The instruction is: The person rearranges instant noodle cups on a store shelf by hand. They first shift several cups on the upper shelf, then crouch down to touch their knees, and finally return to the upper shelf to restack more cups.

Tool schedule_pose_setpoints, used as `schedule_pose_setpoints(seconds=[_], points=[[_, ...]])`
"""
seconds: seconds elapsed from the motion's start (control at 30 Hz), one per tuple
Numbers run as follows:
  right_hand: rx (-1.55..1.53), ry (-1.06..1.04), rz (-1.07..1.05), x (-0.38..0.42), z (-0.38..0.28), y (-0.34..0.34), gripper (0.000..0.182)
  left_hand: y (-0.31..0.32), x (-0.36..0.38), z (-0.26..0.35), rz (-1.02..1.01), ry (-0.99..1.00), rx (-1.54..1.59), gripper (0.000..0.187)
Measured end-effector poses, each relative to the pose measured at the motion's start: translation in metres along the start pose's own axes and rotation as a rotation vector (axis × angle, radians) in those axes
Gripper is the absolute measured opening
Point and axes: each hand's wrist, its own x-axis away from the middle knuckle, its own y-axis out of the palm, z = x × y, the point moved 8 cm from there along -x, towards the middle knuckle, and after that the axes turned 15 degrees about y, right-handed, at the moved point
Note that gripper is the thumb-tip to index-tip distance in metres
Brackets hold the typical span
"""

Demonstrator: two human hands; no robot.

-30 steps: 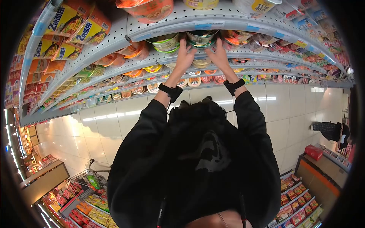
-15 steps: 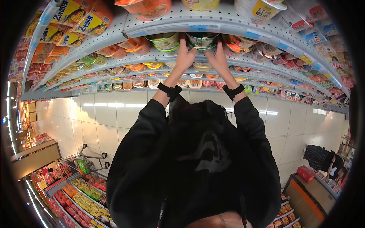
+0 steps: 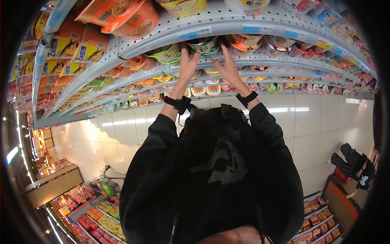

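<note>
At the far left I see yellow-and-orange noodle packs [image 3: 67, 46] stacked on a shelf. Farther right, a light-green-rimmed bowl [image 3: 167, 57] sits just beside the left hand [image 3: 188, 65], whose fingers are straight and unclenched, the thumb held apart. Between both hands, under the upper shelf's edge [image 3: 178, 35], is the dark green bowl [image 3: 208, 49]; I can't tell how firmly either hand touches it. The right hand [image 3: 227, 67] is spread, its fingertips near the orange bowl [image 3: 245, 45]. A person [image 3: 355, 164] is at far right.
</note>
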Motion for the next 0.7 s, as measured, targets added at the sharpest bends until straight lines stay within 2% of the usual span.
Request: schedule_pose_setpoints(seconds=[0.23,0.3,0.47,0.57,0.63,0.7], points=[[0.008,0.081,0.009,0.002,0.0,0.0,0.077,0.0,-0.002,-0.008,0.006,-0.021,0.04,0.07],[0.019,0.009,0.023,0.004,-0.004,0.001,0.078,0.0,-0.001,-0.009,0.0,-0.037,0.052,0.071],[0.062,-0.02,0.059,0.002,-0.009,0.003,0.081,-0.004,-0.002,-0.011,-0.005,-0.026,0.017,0.071],[0.046,-0.038,0.062,0.001,-0.026,0.002,0.084,-0.001,-0.001,-0.005,0.004,-0.026,0.041,0.068],[0.044,-0.048,0.057,-0.004,-0.027,0.003,0.085,0.002,0.002,0.002,0.035,-0.042,0.007,0.052],[0.106,-0.024,0.032,-0.014,-0.021,0.004,0.087,0.004,0.004,0.008,0.026,0.0,-0.008,0.058]])
